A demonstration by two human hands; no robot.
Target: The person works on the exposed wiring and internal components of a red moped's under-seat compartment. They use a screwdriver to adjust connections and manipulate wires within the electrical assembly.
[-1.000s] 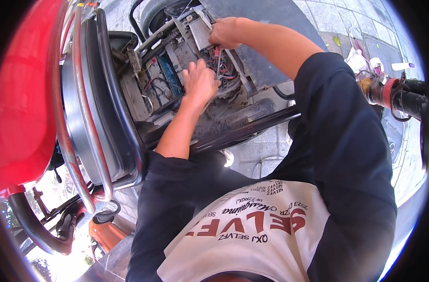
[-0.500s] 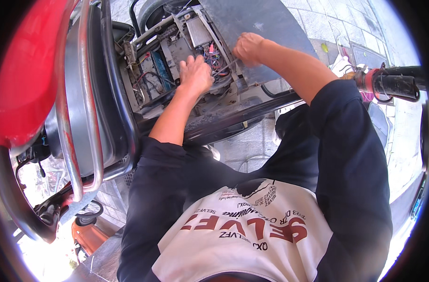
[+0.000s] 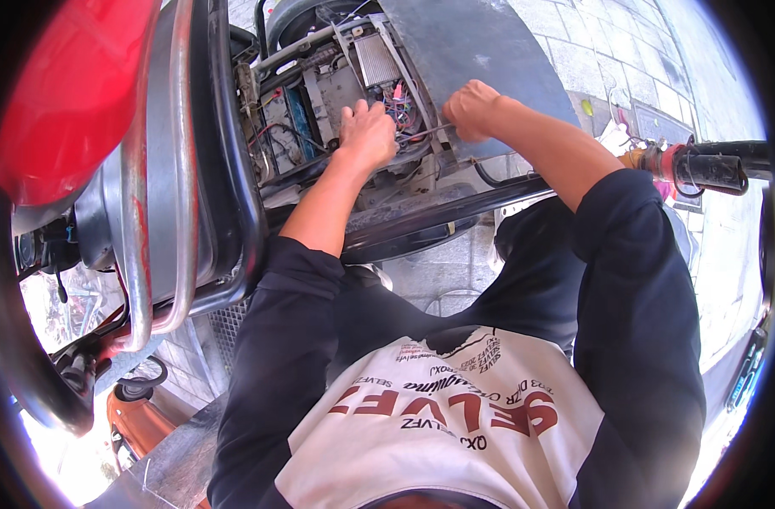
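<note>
The right hand [image 3: 474, 110] makes a fist around a thin rod [image 3: 426, 133], just right of the bright wires [image 3: 399, 109]. The left hand [image 3: 369, 136] has bent fingers; I cannot tell its grip.

1. We are outdoors, on a paved spot in daylight; we cannot tell whether it is a roadside or a yard.
2. Pale grey paving slabs [image 3: 565, 42] with straight joints spread across the upper right, and we see a yellow-green leaf [image 3: 587, 108] lying on them.
3. Strong light bleaches the ground at the lower left.
4. Beside us stands a vehicle: we make out a red body panel [image 3: 65, 102], a dark seat [image 3: 207, 144] and bent tubular rails [image 3: 137, 212].
5. Its open compartment [image 3: 338, 89], baring coloured wires [image 3: 400, 110] and a finned metal box [image 3: 376, 59], gives our spot an open-air workshop look.
</note>
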